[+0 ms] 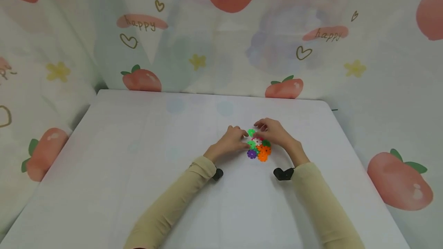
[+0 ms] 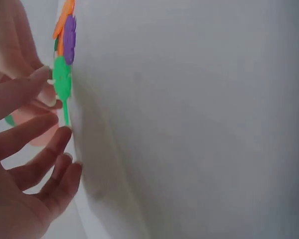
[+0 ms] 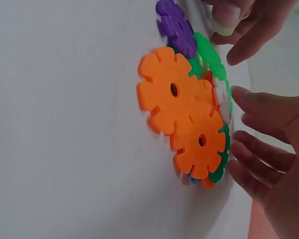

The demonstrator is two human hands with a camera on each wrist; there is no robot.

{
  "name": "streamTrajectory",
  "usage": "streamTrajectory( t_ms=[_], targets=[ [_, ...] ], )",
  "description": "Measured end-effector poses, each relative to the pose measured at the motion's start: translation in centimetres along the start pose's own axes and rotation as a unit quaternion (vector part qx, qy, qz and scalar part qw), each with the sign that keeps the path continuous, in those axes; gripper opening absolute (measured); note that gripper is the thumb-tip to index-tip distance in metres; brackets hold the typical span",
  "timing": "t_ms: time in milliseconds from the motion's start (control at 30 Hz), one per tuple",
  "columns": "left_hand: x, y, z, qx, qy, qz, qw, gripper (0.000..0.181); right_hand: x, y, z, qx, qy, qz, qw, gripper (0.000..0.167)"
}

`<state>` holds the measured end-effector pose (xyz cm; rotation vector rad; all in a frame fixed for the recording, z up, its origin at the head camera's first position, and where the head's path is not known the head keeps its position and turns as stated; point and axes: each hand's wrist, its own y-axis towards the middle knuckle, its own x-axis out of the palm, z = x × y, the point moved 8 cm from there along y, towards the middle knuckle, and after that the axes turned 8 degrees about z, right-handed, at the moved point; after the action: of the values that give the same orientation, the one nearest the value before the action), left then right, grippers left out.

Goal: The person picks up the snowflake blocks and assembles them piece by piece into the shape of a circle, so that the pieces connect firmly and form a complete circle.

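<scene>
The cluster (image 1: pixel 264 150) of notched discs is lying on or just above the white table (image 1: pixel 149 164), right of its middle, between the two hands. Contact beneath is not showing clearly.

The left hand (image 1: pixel 231 141) is flanking the near-left side, its fingers spreading and curving loosely, the thumb tip bordering the lower light green disc (image 1: pixel 251 145). The right hand (image 1: pixel 274 131) is arching over the far side, its fingers bending and separating, the thumb lying close to the upper light green disc (image 1: pixel 251 132). Whether either hand is pinching a disc cannot be told; fingers are hiding the contact.

The orange discs (image 3: pixel 162 102) are overlapping, and the purple disc (image 3: pixel 175 31) is sitting at one end. The white disc (image 1: pixel 257 141) is showing near the far edge.

Handling, as judged: the discs are appearing to be thin plastic, so they are likely weighing little and flexing only slightly. Their smooth faces are probably offering poor grip, while the notched rims are giving fingertips something to catch. The joins are likely forming the weak points: twisting an outer disc is risking a separation. Sound holding is calling for thumb and forefinger on opposite faces near a rim, the other hand bracing the middle.
</scene>
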<state>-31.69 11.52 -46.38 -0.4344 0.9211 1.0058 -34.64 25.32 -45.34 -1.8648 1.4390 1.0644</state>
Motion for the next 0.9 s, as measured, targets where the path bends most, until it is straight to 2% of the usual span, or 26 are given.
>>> streamTrajectory(
  t_ms=[100,333,433,533,700,800,900],
  targets=[
    [0.1,0.1,0.1,-0.009,-0.012,0.007,0.9999,0.037,0.4,0.5,-0.2,0.008,-0.004,-0.001,1.0,0.037],
    [0.1,0.1,0.2,-0.03,0.024,0.017,0.9991,0.026,1.3,1.1,-0.8,0.02,-0.007,0.0,0.9998,0.028],
    [-0.1,0.1,-0.1,-0.032,0.001,0.02,0.9993,0.022,1.4,1.1,-1.1,0.02,0.003,0.0,0.9998,0.027],
    [-0.5,0.0,-0.5,-0.031,-0.049,0.021,0.9981,0.02,1.3,1.0,-1.4,0.024,0.009,0.0,0.9997,0.027],
    [-1.8,0.0,-2.0,-0.03,-0.109,0.03,0.9931,0.016,1.3,0.8,-2.3,0.016,0.019,0.029,0.9993,0.021],
    [-2.6,-0.2,-3.4,-0.032,-0.122,0.038,0.9913,0.009,1.2,0.8,-2.9,0.006,0.027,0.053,0.9982,0.02],
    [-3.6,-0.5,-4.8,-0.043,-0.13,0.052,0.9892,0.009,1.2,0.6,-3.5,0.005,0.035,0.068,0.997,0.022]
  ],
)
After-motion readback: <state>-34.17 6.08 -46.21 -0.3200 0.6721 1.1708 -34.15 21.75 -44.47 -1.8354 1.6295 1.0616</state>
